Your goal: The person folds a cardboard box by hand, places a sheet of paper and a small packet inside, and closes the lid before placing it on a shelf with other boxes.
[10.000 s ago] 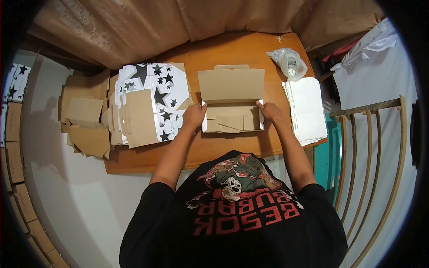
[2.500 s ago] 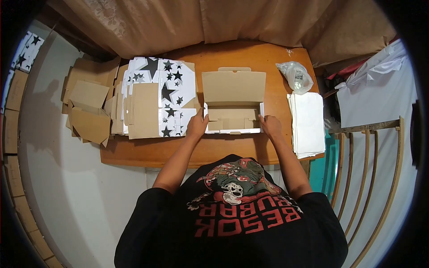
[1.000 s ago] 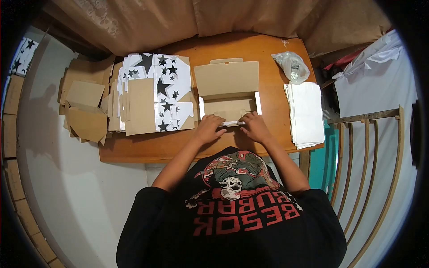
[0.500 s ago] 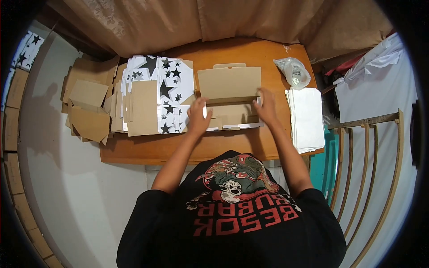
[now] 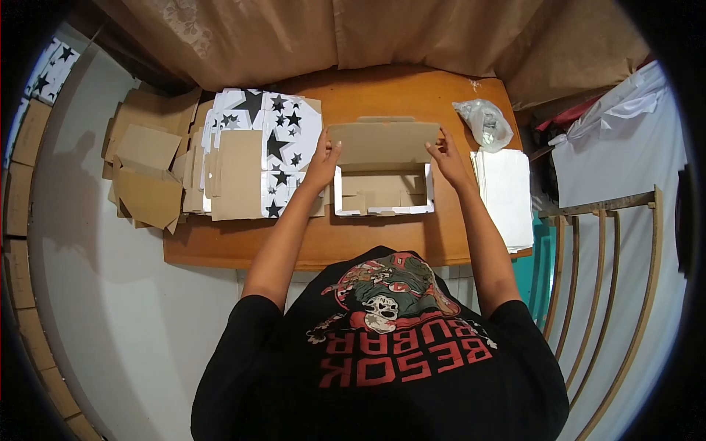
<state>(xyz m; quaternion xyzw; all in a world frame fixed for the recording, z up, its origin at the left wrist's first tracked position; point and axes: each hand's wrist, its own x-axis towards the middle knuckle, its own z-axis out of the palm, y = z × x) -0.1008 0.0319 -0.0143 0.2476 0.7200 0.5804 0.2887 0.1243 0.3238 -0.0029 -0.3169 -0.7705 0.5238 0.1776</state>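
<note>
An open cardboard box (image 5: 384,189) with white outer edges stands on the wooden table, its brown lid (image 5: 384,144) raised at the back. At the lid's left edge, my left hand (image 5: 322,160) grips the cardboard between thumb and fingers. My right hand (image 5: 447,157) holds the lid's right edge in the same way, fingers behind and thumb in front. Inside the box, bare brown cardboard and folded flaps show.
Flat star-printed cardboard sheets (image 5: 294,132) lie left of the box, with folded brown cardboard (image 5: 147,192) beyond. At right are a clear plastic bag (image 5: 487,126), a white stack (image 5: 503,198) and a wooden rack (image 5: 604,279).
Both hands have moved from the box's sides up to the lid's edges. The lid has tilted and now stands more upright.
</note>
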